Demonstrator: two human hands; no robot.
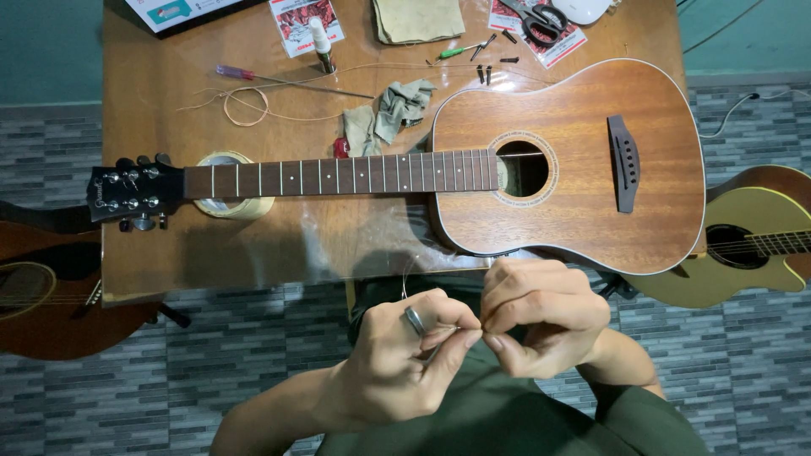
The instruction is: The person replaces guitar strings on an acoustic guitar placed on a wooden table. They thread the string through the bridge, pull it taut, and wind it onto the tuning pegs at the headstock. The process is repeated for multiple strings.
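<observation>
Hands (473, 333) pinching thin guitar string (407, 279)

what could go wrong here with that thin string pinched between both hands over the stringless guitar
The thin string pinched between the left hand and right hand might kink or prick a fingertip. Its loose end hangs near the guitar and could scratch the top. The small black pins lie loose and could roll off.

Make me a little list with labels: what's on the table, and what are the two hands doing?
Table: brown wood
Guitar: brown, lying flat, no strings on its neck
Tape roll: under the guitar neck
Screwdriver: behind the neck
Scissors: far edge
Cloth: crumpled, beside the guitar body
Left hand: pinching a thin wire, ring on one finger
Right hand: fingertips meeting the left hand's
</observation>
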